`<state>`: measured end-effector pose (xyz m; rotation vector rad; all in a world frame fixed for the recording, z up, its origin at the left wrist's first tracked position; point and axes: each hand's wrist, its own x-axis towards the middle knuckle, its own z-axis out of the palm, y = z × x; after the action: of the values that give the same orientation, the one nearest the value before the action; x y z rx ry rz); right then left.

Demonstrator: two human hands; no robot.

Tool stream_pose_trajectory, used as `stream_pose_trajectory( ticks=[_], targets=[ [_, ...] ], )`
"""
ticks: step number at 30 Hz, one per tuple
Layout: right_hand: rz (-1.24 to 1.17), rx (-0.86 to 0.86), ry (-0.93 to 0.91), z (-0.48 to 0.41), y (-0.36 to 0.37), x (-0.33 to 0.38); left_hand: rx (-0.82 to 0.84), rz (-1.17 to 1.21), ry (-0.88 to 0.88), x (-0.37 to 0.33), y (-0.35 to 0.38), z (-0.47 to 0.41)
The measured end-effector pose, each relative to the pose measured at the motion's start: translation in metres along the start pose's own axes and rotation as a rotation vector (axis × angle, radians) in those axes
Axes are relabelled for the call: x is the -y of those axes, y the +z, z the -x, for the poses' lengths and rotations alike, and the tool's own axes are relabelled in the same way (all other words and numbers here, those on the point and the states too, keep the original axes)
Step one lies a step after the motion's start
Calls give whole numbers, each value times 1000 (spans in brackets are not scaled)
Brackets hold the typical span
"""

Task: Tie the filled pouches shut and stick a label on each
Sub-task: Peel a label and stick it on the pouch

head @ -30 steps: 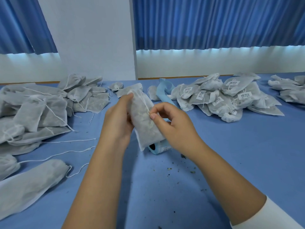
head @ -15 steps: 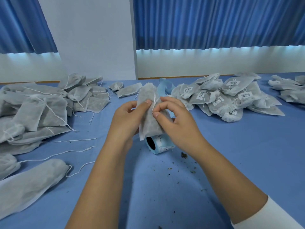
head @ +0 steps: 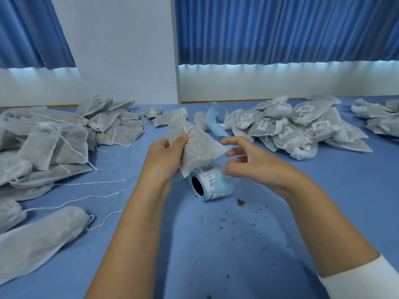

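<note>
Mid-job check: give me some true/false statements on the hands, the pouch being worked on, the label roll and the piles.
1. The left hand holds a pouch above the table. True.
2. The label roll stands on its end. False: it lies on its side, just below the held pouch.
3. The labelled pouches are piled on the person's left. False: they lie on the right; the left pile shows no labels.
4. String is wrapped round the held pouch's neck. True.
5. The right hand grips the pouch. False: its fingers are spread beside it, blurred.
</note>
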<state>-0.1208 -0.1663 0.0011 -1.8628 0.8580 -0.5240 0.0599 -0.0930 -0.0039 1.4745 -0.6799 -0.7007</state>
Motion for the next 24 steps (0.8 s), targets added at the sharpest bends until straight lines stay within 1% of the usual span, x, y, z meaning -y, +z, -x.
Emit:
stream_pose_trajectory(
  ticks=[2, 4, 7, 9, 12, 14, 16, 18, 19, 21, 22, 24],
  targets=[
    [78, 44, 40, 3, 0, -4, -42, -53, 6, 3, 2, -1],
    [163, 51, 69, 2, 3, -9, -92, -110, 3, 7, 4, -3],
    [174, 39, 127, -1, 8, -14, -109, -194, -9, 12, 7, -5],
    [114, 30, 153, -3, 11, -16, -111, -206, -31, 16, 7, -7],
    [20, 28, 125, -5, 18, -19, -120, -189, -30, 18, 6, -12],
    [-4, 26, 114, -7, 23, -20, -168, -182, -10, 20, 5, -14],
    [-78, 50, 133, -9, 27, -20, -243, -200, 72, 20, 5, -14],
    [-169, 71, 160, -11, 32, -22, -281, -175, 203, 18, 5, -12],
    [-213, 70, 176, -13, 34, -23, -278, -143, 247, 16, 6, -11],
    [-336, 78, 205, -16, 36, -27, -227, -105, 271, 14, 8, -9],
    [-405, 85, 219, -17, 38, -27, -185, -122, 263, 15, 10, -9],
    [-507, 91, 237, -18, 39, -28, -102, -232, 213, 20, 13, -10]
  ],
)
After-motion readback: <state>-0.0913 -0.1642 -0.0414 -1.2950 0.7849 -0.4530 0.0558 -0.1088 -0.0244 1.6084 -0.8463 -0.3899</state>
